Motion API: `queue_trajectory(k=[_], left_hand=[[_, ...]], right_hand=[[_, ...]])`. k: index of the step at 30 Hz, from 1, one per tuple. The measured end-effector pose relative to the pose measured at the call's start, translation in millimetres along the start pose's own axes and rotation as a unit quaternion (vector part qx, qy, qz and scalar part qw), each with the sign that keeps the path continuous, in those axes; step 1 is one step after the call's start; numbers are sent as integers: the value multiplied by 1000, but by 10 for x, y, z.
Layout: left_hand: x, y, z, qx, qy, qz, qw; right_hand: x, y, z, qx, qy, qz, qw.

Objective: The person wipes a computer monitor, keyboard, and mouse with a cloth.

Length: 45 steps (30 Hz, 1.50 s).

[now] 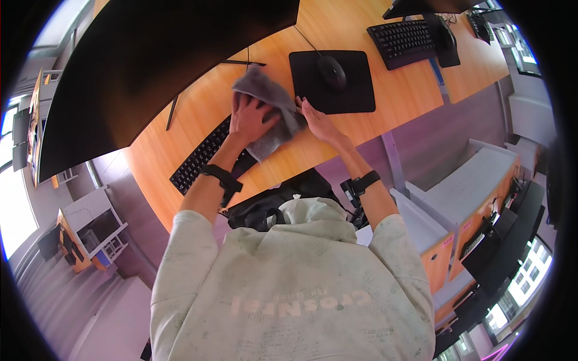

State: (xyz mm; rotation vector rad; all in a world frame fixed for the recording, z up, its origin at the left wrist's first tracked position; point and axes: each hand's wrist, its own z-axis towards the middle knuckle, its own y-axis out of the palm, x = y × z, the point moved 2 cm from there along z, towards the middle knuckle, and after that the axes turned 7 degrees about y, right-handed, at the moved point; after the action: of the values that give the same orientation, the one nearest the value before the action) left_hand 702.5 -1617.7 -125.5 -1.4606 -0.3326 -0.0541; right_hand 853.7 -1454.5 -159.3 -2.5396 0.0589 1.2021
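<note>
My left hand (254,118) lies spread on a grey cloth (275,122), its fingers partly under a fold of it. The cloth rests on the wooden desk and overlaps the right end of a black keyboard (198,164). Just right of the cloth is my right hand (318,122), turned on its side with the thumb up and the fingers extended; its fingertips are beside the cloth's edge and close to the black mouse pad (334,101). Whether they touch the cloth cannot be told. A black wired mouse (332,72) sits on the pad.
A large dark monitor (153,58) stands over the desk at the upper left, its stand legs behind the cloth. Another keyboard (406,41) and mouse (445,38) are farther right on the wooden desk (397,104). A black chair (311,182) is against the near edge.
</note>
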Motion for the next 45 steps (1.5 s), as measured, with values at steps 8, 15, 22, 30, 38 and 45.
queue_trajectory(k=[8, 15, 22, 30, 38, 45], left_hand=[[-936, 264, -62, 288, -459, -226, 810], [-62, -225, -49, 22, -164, -185, 969], [-214, 95, 334, 88, -152, -29, 984], [-543, -49, -119, 63, 11, -48, 997], [-328, 21, 210, 85, -10, -63, 994], [195, 218, 169, 43, 114, -156, 980]], right_hand=[[-104, 60, -67, 11, -51, 67, 996], [-6, 38, -37, 18, -14, 31, 999], [-93, 45, -33, 15, -61, -32, 998], [-215, 70, -87, 68, -52, -58, 995], [-188, 215, -73, 116, -165, -131, 971], [-96, 145, -28, 66, -154, -106, 980]])
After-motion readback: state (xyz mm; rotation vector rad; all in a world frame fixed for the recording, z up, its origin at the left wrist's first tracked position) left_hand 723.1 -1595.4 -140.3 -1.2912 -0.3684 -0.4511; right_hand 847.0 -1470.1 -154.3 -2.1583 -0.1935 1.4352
